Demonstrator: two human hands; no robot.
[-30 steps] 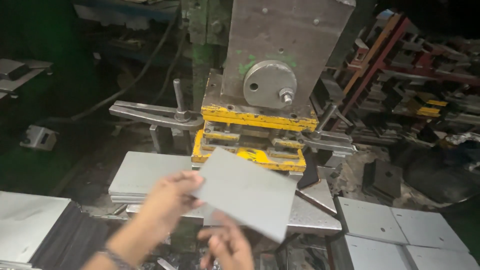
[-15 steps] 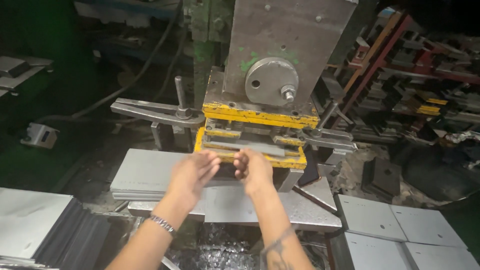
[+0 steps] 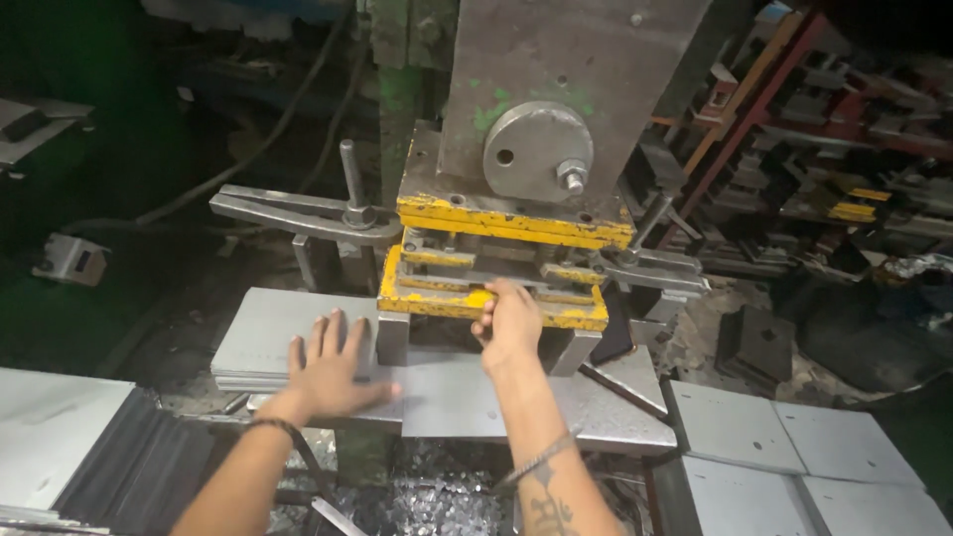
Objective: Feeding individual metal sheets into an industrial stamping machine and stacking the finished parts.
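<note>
**Both hands at the press, one flat on the sheets, one at the die**

While the left hand [image 3: 333,365] lies spread open, palm down and fingers fanned, it presses on the stack of grey metal sheets [image 3: 266,333] just left of the press and closes on nothing. The right hand [image 3: 511,323] reaches forward to the yellow die [image 3: 437,298], its fingers curled loosely over the front edge at the slot; whether they pinch anything there cannot be told. A flat metal sheet [image 3: 452,397] lies on the press table under both wrists, its far edge running in beneath the die.

Above the die sits the grey press block [image 3: 566,69] with a round disc and bolt [image 3: 539,151] on its face. A steel clamp bar [image 3: 298,211] with an upright pin stretches out to the left. More cut sheets [image 3: 764,437] lie stacked at the lower right, and another pile [image 3: 50,427] at the lower left. Metal scraps [image 3: 437,501] glitter below the table. Behind, at the right, red racks [image 3: 794,109] hold dark tooling, and the room around is dim.
</note>
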